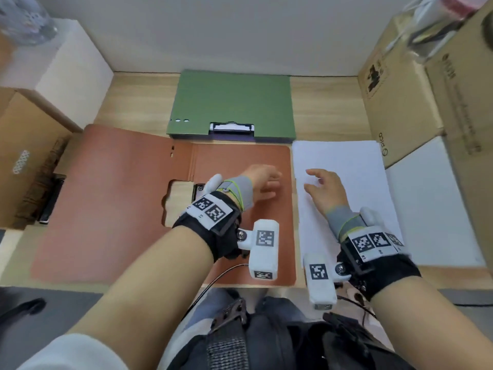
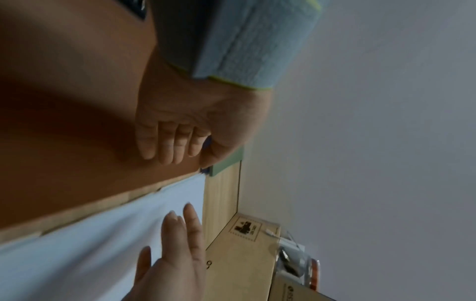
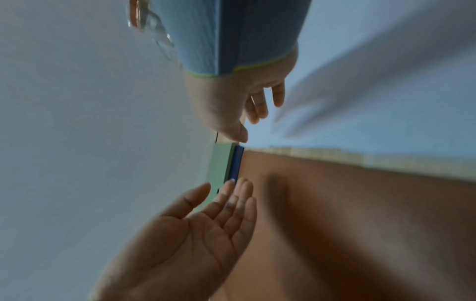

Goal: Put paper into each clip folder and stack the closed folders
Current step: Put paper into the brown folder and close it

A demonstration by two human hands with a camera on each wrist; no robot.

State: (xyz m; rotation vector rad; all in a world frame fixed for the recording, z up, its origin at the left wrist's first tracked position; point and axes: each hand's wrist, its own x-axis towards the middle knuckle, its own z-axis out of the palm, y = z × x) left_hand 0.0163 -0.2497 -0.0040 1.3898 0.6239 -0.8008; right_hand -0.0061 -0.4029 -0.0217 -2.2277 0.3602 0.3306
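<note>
Head view: an orange folder [image 1: 128, 198] lies open and flat on the wooden tabletop [image 1: 328, 108], its inside faces bare, a notch cut into the left flap near the spine and a dark clip [image 1: 198, 188] half hidden under the left wrist. The left hand [image 1: 262, 184] rests over the folder's right half, fingers spread and loose, holding nothing. Just right of the folder, across a thin strip of wood, lies a stack of white paper [image 1: 344, 161]; the right hand [image 1: 324, 189] is over its left part, fingers spread wide, gripping nothing. Beyond the orange folder a closed green folder [image 1: 232, 100] lies on a purple one [image 1: 232, 137], far edge at the wall. Cardboard boxes [image 1: 400, 102] crowd the right side, touching the paper's far right corner; another box [image 1: 29, 156] stands at the left by the open flap.

Left wrist view: the left hand [image 2: 185, 130] has its fingers gently bent over the orange folder [image 2: 64, 122]; the right hand [image 2: 177, 248] is flat over the paper [image 2: 85, 240].

Right wrist view: the right hand [image 3: 242, 101] hangs open above blurred paper [image 3: 386, 71]; the left hand [image 3: 195, 234] shows an open palm beside the green folder [image 3: 221, 163] and the purple one [image 3: 236, 165].
</note>
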